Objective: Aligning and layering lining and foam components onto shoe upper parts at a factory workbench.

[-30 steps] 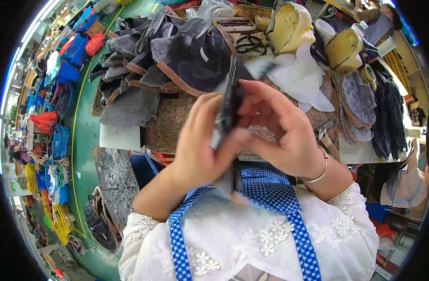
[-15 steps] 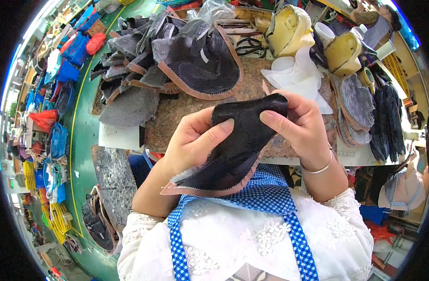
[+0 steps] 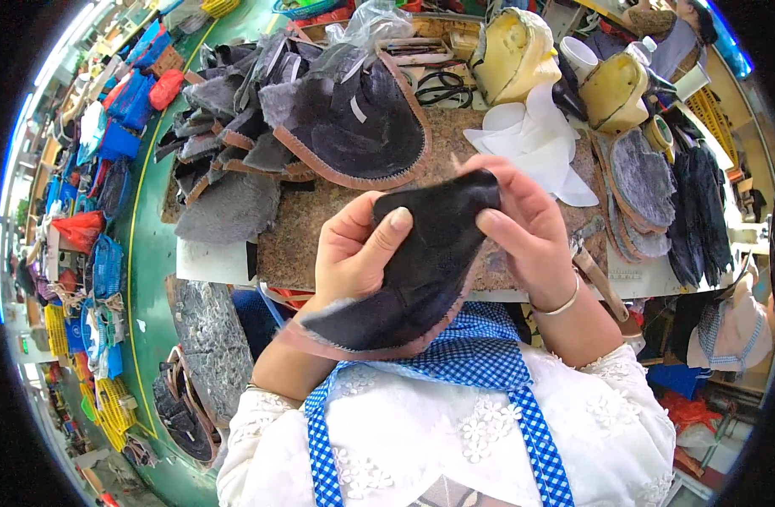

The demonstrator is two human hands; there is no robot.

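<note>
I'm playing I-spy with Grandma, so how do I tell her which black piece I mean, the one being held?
Find the brown board on the workbench. Over its near side, the left hand and right hand hold a bent, pink-edged black piece. Similar pieces lie heaped at the back left; only this one is held up.

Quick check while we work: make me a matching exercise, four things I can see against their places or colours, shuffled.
1. Black piece
2. White sheets
3. Bracelet
4. Apron

A. Blue and white checks
B. Around the right wrist
C. Held by left hand and right hand
D. Lying beyond the right hand

Pairs: 1-C, 2-D, 3-B, 4-A
</note>
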